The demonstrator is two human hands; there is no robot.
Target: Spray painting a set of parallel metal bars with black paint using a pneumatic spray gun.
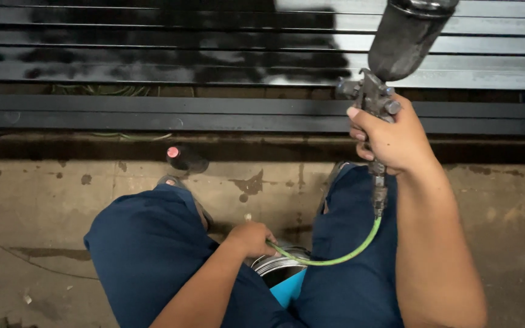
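Observation:
My right hand (392, 138) grips a paint spray gun (372, 97) with a dark cup (405, 36) on top, pointed at long metal slats (153, 54) partly coated in black paint. A green air hose (341, 255) runs from the gun's handle down to my left hand (251, 238), which holds it low between my knees. Just under that hand sits a round metal can (277, 266) with a blue body. My legs are in dark blue trousers.
A black spray can with a pink cap (183, 158) lies on the stained concrete floor (44, 206) by my left foot. Dark metal bars (153, 115) run across in front of me. A thin cable crosses the floor at left.

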